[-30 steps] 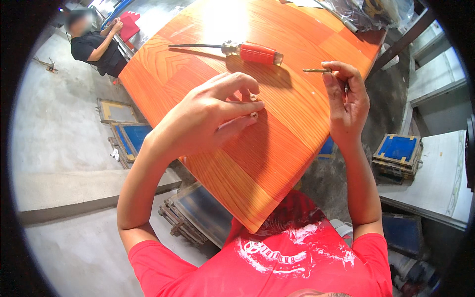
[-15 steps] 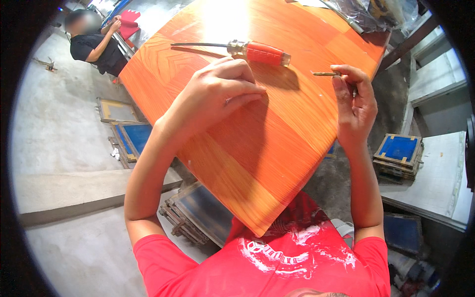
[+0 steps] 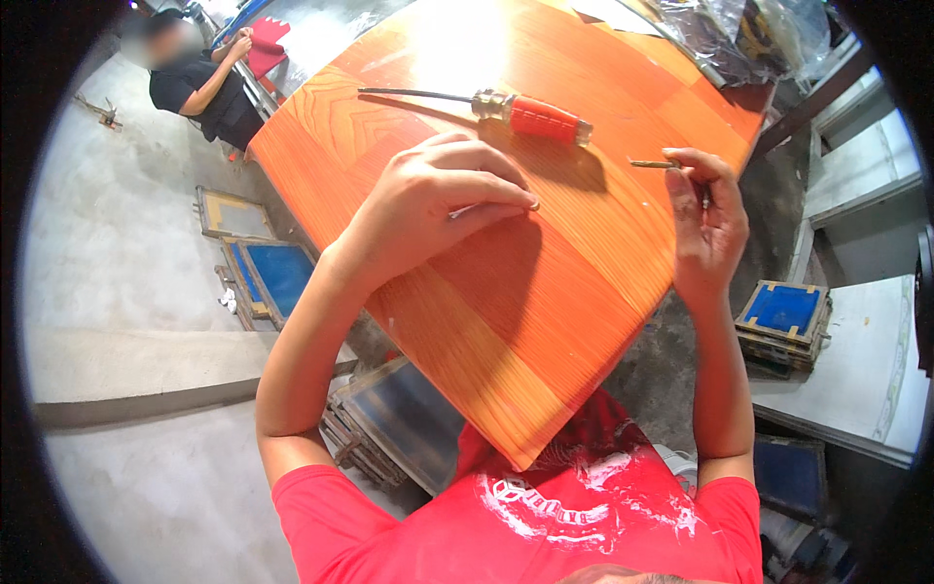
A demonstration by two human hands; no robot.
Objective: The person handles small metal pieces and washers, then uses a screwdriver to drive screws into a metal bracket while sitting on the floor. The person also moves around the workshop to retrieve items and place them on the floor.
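Observation:
Over the wood-grain tabletop [image 3: 467,321], my left hand [image 3: 438,200] is bent, thumb and fingertips pinched together. A tiny bit of something shows at the fingertips, too small to name. My right hand [image 3: 708,219] is raised by the table's right edge. Its thumb and forefinger pinch a thin, brass-coloured, screw-like piece [image 3: 652,164], its narrow end pointing left. Beyond my left hand lies a screwdriver [image 3: 545,119], with a red and clear handle, a metal collar and a dark shaft pointing left. Neither hand touches it.
Flat frames with blue panels lean at left [image 3: 277,273], and stacked frames [image 3: 781,310] stand at right. More frames [image 3: 399,414] lie below the table's near corner. Clear plastic wrapping [image 3: 778,44] lies at the far right. Another person [image 3: 209,92] handles red cloth at far left.
The view has shifted slightly, so the table and screwdriver appear a little further right and lower. Both hands keep their pinches, with little movement over the table.

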